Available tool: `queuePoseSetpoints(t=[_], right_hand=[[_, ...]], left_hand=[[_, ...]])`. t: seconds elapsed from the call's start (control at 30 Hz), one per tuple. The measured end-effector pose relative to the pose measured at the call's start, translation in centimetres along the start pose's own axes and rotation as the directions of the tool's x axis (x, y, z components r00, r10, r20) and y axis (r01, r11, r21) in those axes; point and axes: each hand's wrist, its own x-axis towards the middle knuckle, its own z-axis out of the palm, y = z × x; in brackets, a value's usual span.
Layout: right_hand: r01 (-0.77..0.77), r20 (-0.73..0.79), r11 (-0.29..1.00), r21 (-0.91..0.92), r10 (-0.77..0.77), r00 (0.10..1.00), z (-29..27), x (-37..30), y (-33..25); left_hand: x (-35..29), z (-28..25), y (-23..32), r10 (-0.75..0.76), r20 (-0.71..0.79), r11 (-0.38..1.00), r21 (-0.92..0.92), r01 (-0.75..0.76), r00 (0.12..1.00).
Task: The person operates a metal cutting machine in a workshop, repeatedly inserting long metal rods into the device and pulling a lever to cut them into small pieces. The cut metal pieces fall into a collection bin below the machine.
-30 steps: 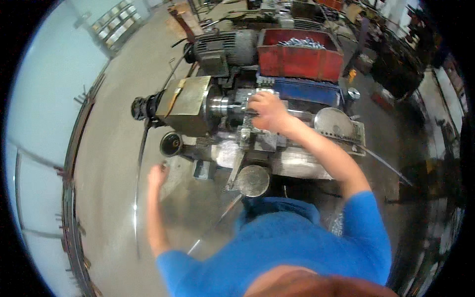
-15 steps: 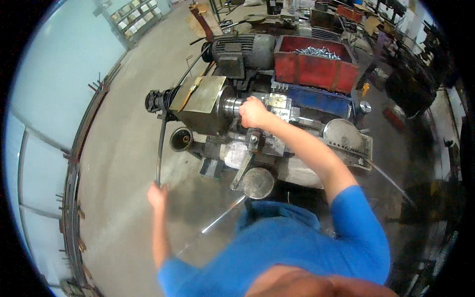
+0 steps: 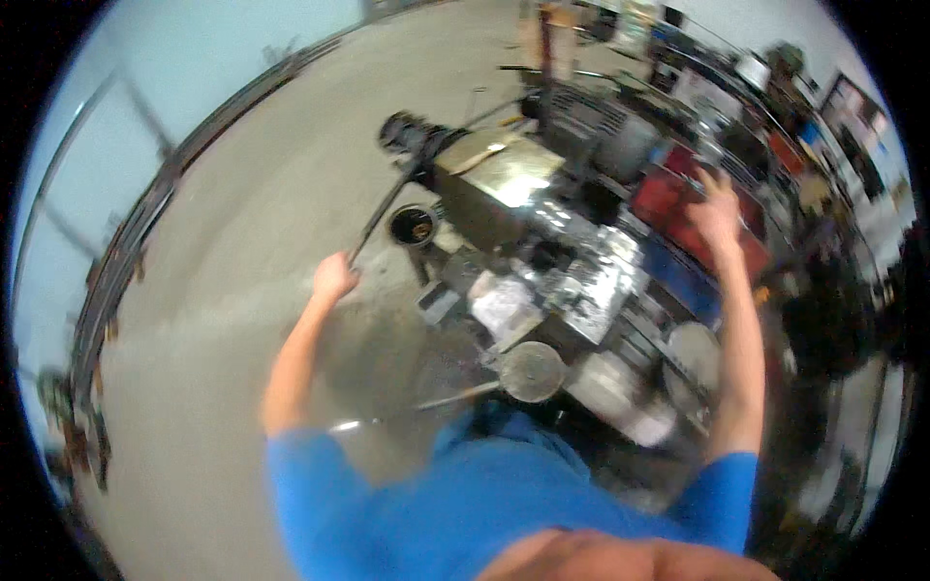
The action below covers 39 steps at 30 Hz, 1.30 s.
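Note:
My left hand [image 3: 335,277] is closed around the lower end of a long dark lever [image 3: 386,215], which runs up to the black fitting at the left end of a small lathe [image 3: 496,184]. Over the red metal bin [image 3: 665,201] behind the lathe, my right hand [image 3: 715,211] reaches out with its fingers apart. Nothing shows clearly in its grip. Blur hides the bin's contents, though something shiny shows just beyond the fingertips. Bright metal parts of the lathe [image 3: 601,281] lie between my two arms.
A round metal disc [image 3: 532,372] and a long rod [image 3: 417,407] sit at the lathe's near side, close to my body. Behind stands an electric motor [image 3: 620,136]. A blue tray [image 3: 678,281] adjoins the red bin. Long bars [image 3: 145,208] line the left wall.
My right hand has left the lathe's spindle and moved right and back, over the red bin, its fingers spreading. My left hand still holds the lever. The whole view has turned.

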Motion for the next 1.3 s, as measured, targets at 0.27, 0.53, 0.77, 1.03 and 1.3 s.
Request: queuePoseSetpoints(t=[0.27,0.53,0.77,1.03,1.3], right_hand=[[0.042,-0.034,0.999,0.015,-0.041,0.999,4.2,-6.3,11.1],[-0.606,0.157,0.795,-0.012,0.600,0.784,-5.3,-22.3,16.9],[-0.909,0.118,0.413,-0.062,0.907,0.404,-7.7,-48.0,17.8],[-0.813,0.169,0.242,-0.531,0.969,0.178,0.8,-74.0,17.7],[-0.771,0.344,0.265,-0.580,0.937,0.063,1.3,-69.6,18.0]], left_hand=[[-1.6,-1.0,1.1,-0.090,0.010,0.996,-0.025,0.090,0.996],[1.7,1.1,-3.3,0.053,0.367,0.953,-0.296,0.062,0.929],[6.3,2.9,-5.7,0.059,0.284,0.733,-0.663,0.152,0.957],[4.8,2.9,0.0,-0.122,0.373,0.619,-0.696,0.364,0.920],[2.7,0.0,0.8,-0.147,0.360,0.696,-0.624,0.355,0.921]])
